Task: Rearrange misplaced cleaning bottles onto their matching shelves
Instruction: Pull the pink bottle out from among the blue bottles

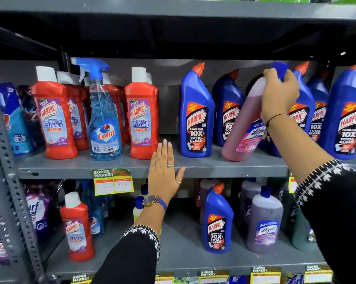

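My right hand (279, 95) grips the neck of a pink Lizol bottle (242, 130) with a blue cap, tilted among blue Harpic toilet cleaner bottles (196, 117) on the upper shelf (214, 166). My left hand (164, 171) rests flat and open against the front edge of that shelf, holding nothing. Red Harpic bathroom cleaner bottles (54, 117) stand at the shelf's left, with a blue Colin spray bottle (103, 119) among them. On the lower shelf (183, 261) stand a red Harpic bottle (77, 228), a blue Harpic bottle (217, 220) and a purple Lizol bottle (264, 222).
A grey slotted upright (7, 160) runs down the left side. Blue detergent pouches (13, 119) sit at far left, purple pouches (37, 210) below. A yellow price tag (112, 182) hangs from the upper shelf edge. More Lizol bottles stand behind on the lower shelf.
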`<state>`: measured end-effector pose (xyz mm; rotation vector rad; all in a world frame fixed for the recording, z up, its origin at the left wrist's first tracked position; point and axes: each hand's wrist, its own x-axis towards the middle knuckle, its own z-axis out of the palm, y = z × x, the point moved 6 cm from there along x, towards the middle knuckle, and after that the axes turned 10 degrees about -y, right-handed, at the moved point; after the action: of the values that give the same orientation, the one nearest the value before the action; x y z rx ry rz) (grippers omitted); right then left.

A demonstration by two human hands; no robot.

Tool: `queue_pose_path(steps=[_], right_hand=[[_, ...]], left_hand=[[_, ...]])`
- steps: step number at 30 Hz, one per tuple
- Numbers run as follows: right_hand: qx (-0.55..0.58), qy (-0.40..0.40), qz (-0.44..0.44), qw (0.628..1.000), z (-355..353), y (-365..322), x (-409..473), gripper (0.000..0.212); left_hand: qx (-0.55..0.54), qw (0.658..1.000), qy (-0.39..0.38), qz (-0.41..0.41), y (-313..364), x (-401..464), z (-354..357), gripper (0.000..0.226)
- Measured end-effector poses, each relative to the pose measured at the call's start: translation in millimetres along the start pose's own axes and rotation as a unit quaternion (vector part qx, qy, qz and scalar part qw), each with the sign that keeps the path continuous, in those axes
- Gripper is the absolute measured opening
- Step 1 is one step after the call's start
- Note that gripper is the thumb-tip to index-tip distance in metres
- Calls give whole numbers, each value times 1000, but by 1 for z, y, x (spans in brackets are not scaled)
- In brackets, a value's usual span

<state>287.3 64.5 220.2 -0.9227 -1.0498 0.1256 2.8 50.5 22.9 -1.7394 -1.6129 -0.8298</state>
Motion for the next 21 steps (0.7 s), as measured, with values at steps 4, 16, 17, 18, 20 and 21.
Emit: queue_pose_path(steps=[4,16,17,18,20,21], right_hand=[[194,-2,67,979,-12,-3,-14,12],[449,-120,231,855,-24,56,-130,28],[442,-119,231,858,-24,64,-144,26],[425,-115,227,869,-21,72,-159,23],[361,-106,197,905,-14,88,-189,8],[321,-102,176,925,-10,96,-204,3]], left_hand=[[-4,1000,13,7,0,0,0,69],[2,999,38,36,1,0,3,65],[10,998,45,37,1,1,2,65],[15,998,51,38,1,0,2,65],[14,997,60,35,2,0,1,65],[13,997,63,35,1,0,1,66]])
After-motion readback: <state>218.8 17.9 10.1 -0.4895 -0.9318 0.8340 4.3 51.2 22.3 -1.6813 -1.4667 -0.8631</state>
